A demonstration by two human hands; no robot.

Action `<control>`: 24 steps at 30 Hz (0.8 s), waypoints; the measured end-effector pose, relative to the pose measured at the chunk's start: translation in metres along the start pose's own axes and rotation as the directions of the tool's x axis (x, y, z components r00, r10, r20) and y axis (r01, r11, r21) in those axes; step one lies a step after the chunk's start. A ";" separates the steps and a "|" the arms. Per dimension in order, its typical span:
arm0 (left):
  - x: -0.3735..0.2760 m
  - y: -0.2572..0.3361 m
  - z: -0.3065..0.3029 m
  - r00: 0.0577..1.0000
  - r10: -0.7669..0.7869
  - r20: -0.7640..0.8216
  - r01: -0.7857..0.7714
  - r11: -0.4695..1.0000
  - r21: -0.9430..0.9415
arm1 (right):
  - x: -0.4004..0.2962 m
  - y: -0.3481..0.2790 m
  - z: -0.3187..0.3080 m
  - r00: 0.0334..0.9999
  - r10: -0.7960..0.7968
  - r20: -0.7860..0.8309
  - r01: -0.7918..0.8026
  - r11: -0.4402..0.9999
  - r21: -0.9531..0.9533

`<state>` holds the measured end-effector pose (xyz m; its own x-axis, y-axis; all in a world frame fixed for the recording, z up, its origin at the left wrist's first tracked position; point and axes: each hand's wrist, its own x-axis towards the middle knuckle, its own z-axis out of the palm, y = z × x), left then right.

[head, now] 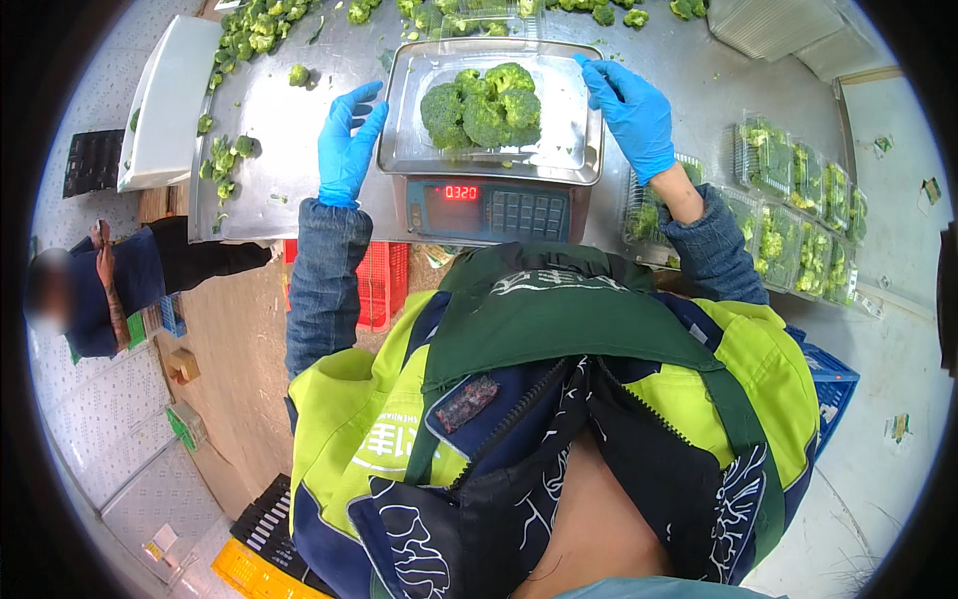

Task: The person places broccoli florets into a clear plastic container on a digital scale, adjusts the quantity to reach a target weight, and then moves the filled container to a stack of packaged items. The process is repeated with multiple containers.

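Note:
A digital scale (494, 210) with a metal pan stands before me, its red display lit. Several broccoli florets (483, 106) lie on the pan in what looks like a clear plastic container. My left hand (348, 142), in a blue glove, is beside the pan's left edge, fingers apart and holding nothing. My right hand (632, 112), also gloved in blue, is at the upper right corner of the pan with its fingertips over the rim; whether it touches the rim or container I cannot tell.
Packed clear clamshells of broccoli (782, 239) stand in rows at right. Loose florets (221, 161) lie on the metal table (277, 191) at left. A white bin (168, 105) is beside the table, stacked clear containers (778, 30) at upper right, a red crate (382, 284) below, and another person (127, 277) at left.

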<state>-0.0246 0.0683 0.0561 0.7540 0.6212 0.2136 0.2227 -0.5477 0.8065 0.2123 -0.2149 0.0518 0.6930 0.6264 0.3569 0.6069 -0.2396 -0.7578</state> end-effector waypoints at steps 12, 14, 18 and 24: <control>0.053 0.003 0.100 0.920 0.359 0.157 -0.382 0.912 0.152 | 0.044 -0.008 0.119 0.925 -0.355 0.134 0.372 0.919 -0.134; 0.048 -0.004 0.090 0.933 0.322 0.163 -0.339 0.936 0.091 | 0.041 -0.003 0.116 0.919 -0.378 0.109 0.389 0.916 -0.095; 0.078 -0.029 0.049 0.990 0.116 0.074 -0.100 0.977 -0.188 | 0.042 -0.006 0.079 0.974 -0.211 0.084 0.194 0.966 0.170; 0.122 -0.183 -0.001 0.930 -0.366 0.019 0.365 0.923 -0.119 | 0.010 0.014 0.033 0.980 0.199 0.003 -0.194 0.954 0.228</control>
<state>0.0259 0.2444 -0.0648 0.6316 0.7679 -0.1067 0.4075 -0.2117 0.8883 0.2146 -0.1874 0.0263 0.7986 0.5686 0.1975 0.3555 -0.1808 -0.9170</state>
